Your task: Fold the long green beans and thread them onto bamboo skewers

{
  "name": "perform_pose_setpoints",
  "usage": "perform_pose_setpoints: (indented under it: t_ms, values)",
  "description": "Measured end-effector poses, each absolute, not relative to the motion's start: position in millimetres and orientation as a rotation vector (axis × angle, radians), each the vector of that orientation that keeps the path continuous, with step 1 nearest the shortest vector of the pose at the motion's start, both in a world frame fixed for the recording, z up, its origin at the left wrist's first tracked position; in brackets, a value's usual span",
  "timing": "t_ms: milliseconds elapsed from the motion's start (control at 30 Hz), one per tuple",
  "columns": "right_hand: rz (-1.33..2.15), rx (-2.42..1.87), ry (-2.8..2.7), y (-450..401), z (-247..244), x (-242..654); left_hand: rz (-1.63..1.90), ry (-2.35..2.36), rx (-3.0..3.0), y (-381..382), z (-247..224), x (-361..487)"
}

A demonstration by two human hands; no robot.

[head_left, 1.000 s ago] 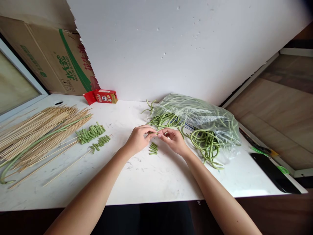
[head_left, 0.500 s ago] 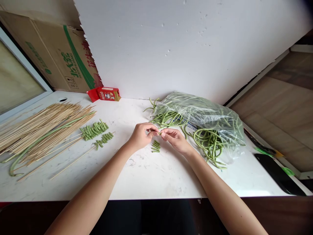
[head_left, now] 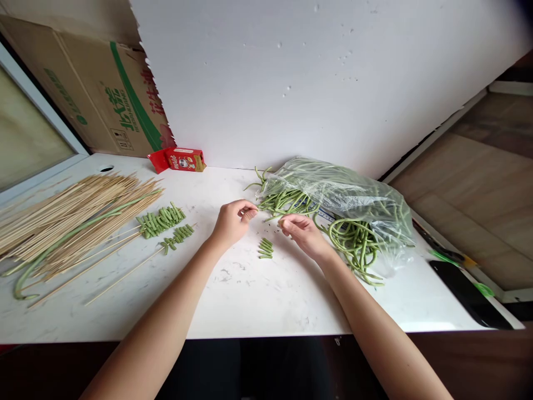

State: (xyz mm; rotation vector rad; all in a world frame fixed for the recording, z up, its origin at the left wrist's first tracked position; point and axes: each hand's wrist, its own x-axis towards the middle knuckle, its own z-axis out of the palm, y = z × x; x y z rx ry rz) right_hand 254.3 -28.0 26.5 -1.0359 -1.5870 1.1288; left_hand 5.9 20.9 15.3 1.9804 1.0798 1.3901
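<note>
My left hand (head_left: 235, 222) hovers over the white table with thumb and fingertips pinched together; anything between them is too small to make out. To its right, my right hand (head_left: 303, 233) is also closed in a pinch, and what it may grip is hidden by the fingers. Between and just below the hands lies a short row of cut green bean pieces (head_left: 265, 248). Long green beans (head_left: 289, 203) spill from a clear plastic bag (head_left: 353, 183) behind the hands. Another tangle of long beans (head_left: 356, 244) lies right of my right hand.
Bamboo skewers (head_left: 75, 216) are piled at the left, a long bean across them. Skewered bean pieces (head_left: 160, 221) lie beside the pile. A red box (head_left: 185, 159) stands at the back, near a carton (head_left: 95, 94). A black phone (head_left: 468, 294) lies at the right edge.
My hands, fingertips together around a piece of bean before, have moved apart, the left going left and slightly up. The row of cut pieces stays put.
</note>
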Motion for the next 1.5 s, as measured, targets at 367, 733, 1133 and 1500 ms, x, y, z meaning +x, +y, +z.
perform_pose_setpoints:
  t_ms: [367,733,1133,1500]
  values:
    - [0.67,-1.195,-2.117,-26,14,246,1.301,1.075,1.979,14,14,13]
    - [0.682,-1.259,-1.793,-30,27,244,1.234,0.789,1.364,15,14,25]
    - [0.66,-1.154,-1.693,-35,33,241,1.076,0.713,1.367,5,21,29]
    - [0.89,-1.102,-1.755,-39,35,234,1.041,0.754,1.66,2,16,30]
